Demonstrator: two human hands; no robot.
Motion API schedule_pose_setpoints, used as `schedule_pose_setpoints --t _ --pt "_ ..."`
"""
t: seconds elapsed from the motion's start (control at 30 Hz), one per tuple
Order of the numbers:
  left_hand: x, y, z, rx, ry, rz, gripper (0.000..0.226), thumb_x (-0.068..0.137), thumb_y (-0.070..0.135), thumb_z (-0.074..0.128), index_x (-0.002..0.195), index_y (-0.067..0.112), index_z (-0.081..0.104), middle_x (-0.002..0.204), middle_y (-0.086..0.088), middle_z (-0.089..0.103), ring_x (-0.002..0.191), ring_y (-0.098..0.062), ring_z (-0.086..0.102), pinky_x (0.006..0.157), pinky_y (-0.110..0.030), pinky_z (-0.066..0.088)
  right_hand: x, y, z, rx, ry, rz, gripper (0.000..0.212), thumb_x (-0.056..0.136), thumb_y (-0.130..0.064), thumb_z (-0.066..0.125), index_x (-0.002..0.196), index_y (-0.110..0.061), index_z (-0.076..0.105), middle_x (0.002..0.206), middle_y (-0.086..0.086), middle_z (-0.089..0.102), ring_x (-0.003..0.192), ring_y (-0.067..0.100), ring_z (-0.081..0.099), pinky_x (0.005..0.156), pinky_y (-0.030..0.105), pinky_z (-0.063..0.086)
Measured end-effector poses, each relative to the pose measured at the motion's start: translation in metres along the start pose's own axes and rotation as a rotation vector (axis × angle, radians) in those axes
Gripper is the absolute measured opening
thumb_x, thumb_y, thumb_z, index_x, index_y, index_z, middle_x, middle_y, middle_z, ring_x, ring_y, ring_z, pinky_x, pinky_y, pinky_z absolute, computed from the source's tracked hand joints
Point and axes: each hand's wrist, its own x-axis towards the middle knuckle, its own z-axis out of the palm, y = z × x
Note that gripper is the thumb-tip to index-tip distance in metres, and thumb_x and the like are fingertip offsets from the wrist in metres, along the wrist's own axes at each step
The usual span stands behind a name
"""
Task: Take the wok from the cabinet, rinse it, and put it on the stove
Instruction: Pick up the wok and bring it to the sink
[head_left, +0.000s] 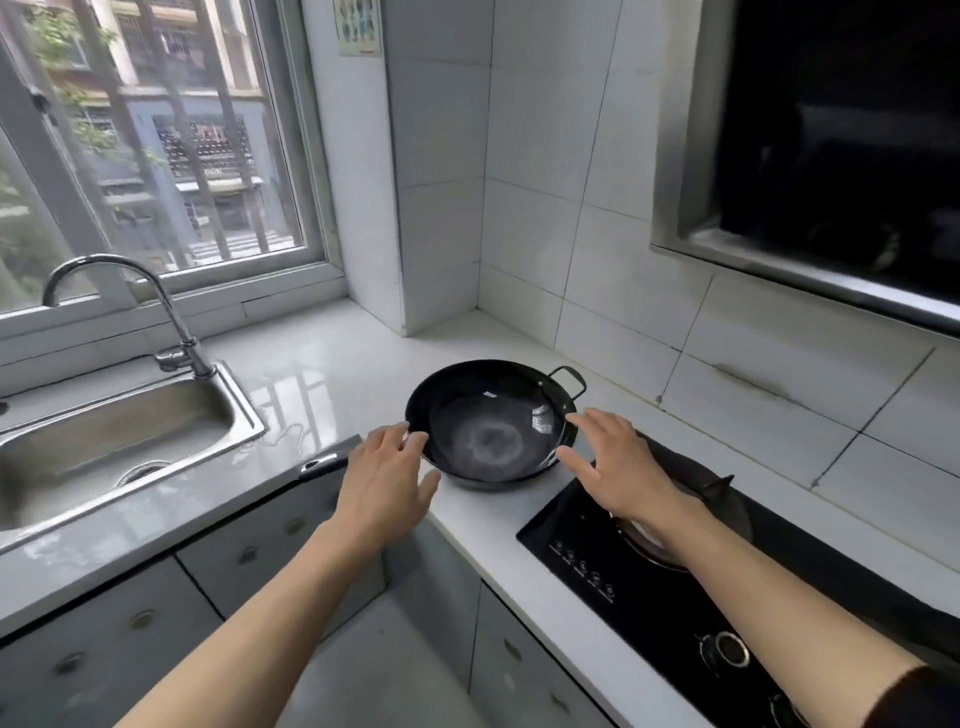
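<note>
A black wok (491, 423) with two small loop handles sits on the white counter in the corner, just left of the black stove (649, 561). Its inside looks wet and shiny. My left hand (387, 470) hovers at the wok's near-left rim with fingers spread, and whether they touch the rim I cannot tell. My right hand (610, 462) is at the near-right rim, fingers apart, above the stove's burner (711, 499). Neither hand grips the wok. The near handle is hidden behind my hands.
A steel sink (104, 441) with a curved tap (171, 322) lies to the left under the window. Grey cabinet doors (249, 556) run below the counter. A range hood (831, 156) hangs at the upper right. Stove knobs (724, 649) sit near the front edge.
</note>
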Motion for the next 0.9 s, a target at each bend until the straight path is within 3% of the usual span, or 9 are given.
schedule_pose_setpoints --t 0.23,0.7,0.8,0.9 --pt "0.070 -0.062 0.012 -0.057 0.007 0.050 0.042 0.092 0.037 0.052 0.130 0.018 0.052 0.137 -0.004 0.049 0.130 -0.028 0.038 0.098 -0.042 0.038 0.066 -0.014 0.028 -0.042 -0.065 0.110 0.064 0.092 -0.053 0.048 0.147 -0.022 0.034 0.153 0.004 0.031 0.142 0.023 0.022 0.117 0.042 0.023" --pt "0.154 -0.107 0.086 0.151 -0.361 -0.034 0.061 0.088 0.028 0.054 0.144 0.032 0.034 0.152 -0.003 0.031 0.137 -0.027 0.030 0.103 -0.038 0.037 0.183 0.056 0.088 -0.102 -0.150 0.216 0.065 0.089 -0.043 0.057 0.146 -0.021 0.034 0.153 0.004 0.031 0.140 0.025 0.026 0.111 0.043 0.031" --pt "0.163 -0.114 0.100 0.165 -0.395 -0.051 0.057 0.084 0.024 0.056 0.139 0.027 0.042 0.146 -0.003 0.040 0.132 -0.028 0.038 0.099 -0.038 0.041 0.214 0.078 0.102 -0.146 -0.153 0.223 0.064 0.090 -0.036 0.059 0.146 -0.021 0.032 0.154 0.005 0.028 0.141 0.026 0.023 0.110 0.043 0.031" --pt "0.170 -0.125 0.113 0.143 -0.396 -0.067 0.045 0.078 0.020 0.056 0.122 0.021 0.051 0.126 0.000 0.055 0.115 -0.027 0.050 0.088 -0.039 0.046 0.244 0.098 0.111 -0.251 -0.225 0.191 0.071 0.089 -0.033 0.063 0.148 -0.023 0.026 0.157 0.010 0.017 0.143 0.031 0.017 0.113 0.045 0.028"
